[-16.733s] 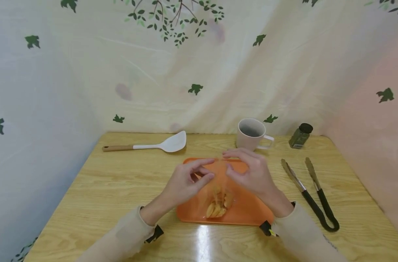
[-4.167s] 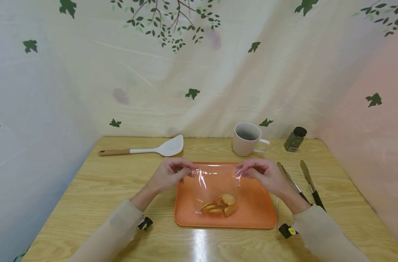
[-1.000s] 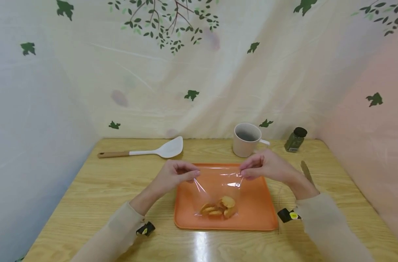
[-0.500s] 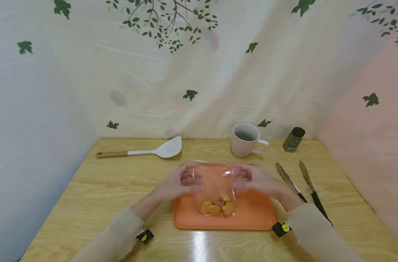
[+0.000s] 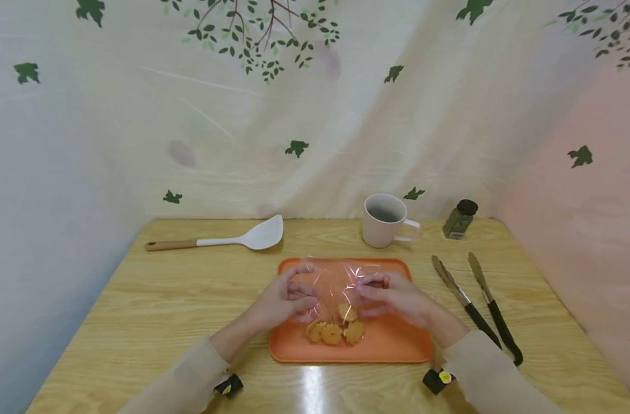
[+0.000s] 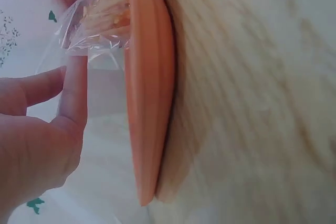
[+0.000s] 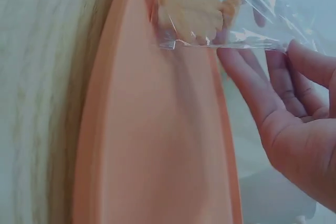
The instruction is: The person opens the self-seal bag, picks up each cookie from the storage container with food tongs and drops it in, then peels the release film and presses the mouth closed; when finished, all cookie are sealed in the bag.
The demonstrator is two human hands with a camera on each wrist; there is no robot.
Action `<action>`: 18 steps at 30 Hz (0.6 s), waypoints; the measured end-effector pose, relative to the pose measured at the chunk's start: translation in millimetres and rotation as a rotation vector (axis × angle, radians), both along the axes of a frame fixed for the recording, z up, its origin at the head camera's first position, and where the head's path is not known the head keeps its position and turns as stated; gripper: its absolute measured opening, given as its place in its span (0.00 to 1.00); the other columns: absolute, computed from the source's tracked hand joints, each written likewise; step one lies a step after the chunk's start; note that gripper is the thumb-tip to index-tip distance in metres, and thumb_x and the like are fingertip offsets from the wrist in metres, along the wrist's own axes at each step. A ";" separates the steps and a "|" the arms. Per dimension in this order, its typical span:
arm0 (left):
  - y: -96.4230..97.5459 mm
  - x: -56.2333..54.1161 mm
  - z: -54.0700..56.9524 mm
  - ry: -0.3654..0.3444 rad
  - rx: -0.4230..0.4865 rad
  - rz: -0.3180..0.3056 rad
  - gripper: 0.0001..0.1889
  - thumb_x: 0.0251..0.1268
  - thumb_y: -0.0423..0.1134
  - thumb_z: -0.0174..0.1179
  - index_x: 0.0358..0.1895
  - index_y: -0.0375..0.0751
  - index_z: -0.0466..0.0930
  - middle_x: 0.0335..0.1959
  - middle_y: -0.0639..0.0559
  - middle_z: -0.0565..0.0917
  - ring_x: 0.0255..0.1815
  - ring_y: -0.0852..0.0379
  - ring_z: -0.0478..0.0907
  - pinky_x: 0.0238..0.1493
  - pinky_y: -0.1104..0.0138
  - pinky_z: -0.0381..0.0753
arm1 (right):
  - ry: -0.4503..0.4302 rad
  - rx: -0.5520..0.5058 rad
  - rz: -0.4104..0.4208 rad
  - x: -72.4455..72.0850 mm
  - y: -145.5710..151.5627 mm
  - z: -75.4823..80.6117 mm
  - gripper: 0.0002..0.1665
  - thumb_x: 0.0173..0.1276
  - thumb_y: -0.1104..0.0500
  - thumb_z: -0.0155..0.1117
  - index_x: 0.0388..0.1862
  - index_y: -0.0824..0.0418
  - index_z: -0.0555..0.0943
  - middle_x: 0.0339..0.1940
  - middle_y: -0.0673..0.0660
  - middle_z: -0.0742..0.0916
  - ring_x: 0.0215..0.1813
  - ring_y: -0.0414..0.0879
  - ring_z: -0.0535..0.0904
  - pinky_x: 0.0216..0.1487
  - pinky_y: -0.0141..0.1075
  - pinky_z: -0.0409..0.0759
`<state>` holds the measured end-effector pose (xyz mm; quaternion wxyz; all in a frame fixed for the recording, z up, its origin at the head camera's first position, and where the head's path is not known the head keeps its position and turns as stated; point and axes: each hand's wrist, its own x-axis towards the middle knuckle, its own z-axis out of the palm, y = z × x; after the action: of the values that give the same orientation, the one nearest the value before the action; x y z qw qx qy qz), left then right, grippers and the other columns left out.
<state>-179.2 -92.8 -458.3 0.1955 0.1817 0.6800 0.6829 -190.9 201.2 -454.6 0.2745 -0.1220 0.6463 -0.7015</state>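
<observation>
A clear plastic bag (image 5: 327, 287) of scalloped golden crackers (image 5: 331, 333) stands tilted over an orange tray (image 5: 397, 345), with the crackers gathered at its near end. On its left side is my left hand (image 5: 283, 299), fingers spread and touching the film. One finger reaches behind the bag in the left wrist view, the thumb apart from it. My right hand (image 5: 397, 296) pinches the bag's right edge between thumb and fingertips. The right wrist view shows crackers (image 7: 189, 14) through the film and the right thumb at the bag's edge.
Behind the tray stands a light mug (image 5: 382, 221), with a dark-capped green jar (image 5: 459, 219) to its right. Black-handled tongs (image 5: 493, 313) lie right of the tray. A white spatula (image 5: 263, 233) with a wooden handle lies at the back left.
One second ago both hands held the bag's top corners, stretched wide. Now they have come lower and closer along its sides; the left fingers have spread and the crackers have shifted inside.
</observation>
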 end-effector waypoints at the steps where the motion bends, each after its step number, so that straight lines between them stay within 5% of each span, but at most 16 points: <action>1: -3.1 2.5 3.8 0.000 0.005 0.005 0.31 0.68 0.23 0.62 0.72 0.37 0.62 0.45 0.37 0.85 0.39 0.51 0.86 0.36 0.56 0.88 | 0.008 -0.013 -0.004 1.7 -2.9 1.6 0.07 0.75 0.63 0.64 0.48 0.61 0.85 0.44 0.56 0.89 0.47 0.50 0.87 0.52 0.53 0.83; 8: -42.5 8.8 36.2 0.003 -0.022 0.040 0.32 0.71 0.26 0.61 0.74 0.34 0.60 0.47 0.34 0.84 0.38 0.51 0.86 0.37 0.60 0.87 | -0.022 -0.161 -0.060 9.8 -46.8 15.7 0.06 0.76 0.66 0.61 0.46 0.60 0.84 0.41 0.55 0.89 0.45 0.50 0.88 0.52 0.53 0.83; 18: -121.7 15.9 49.3 -0.053 -0.133 0.109 0.37 0.72 0.30 0.62 0.77 0.28 0.52 0.47 0.37 0.83 0.43 0.50 0.85 0.40 0.56 0.87 | -0.146 -0.241 -0.018 5.7 -128.3 12.5 0.06 0.77 0.68 0.58 0.46 0.64 0.82 0.39 0.56 0.88 0.40 0.48 0.88 0.45 0.50 0.86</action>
<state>-163.2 -214.6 -409.0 0.1876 0.1128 0.7272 0.6506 -185.2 72.9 -442.1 0.2978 -0.0967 0.5367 -0.7835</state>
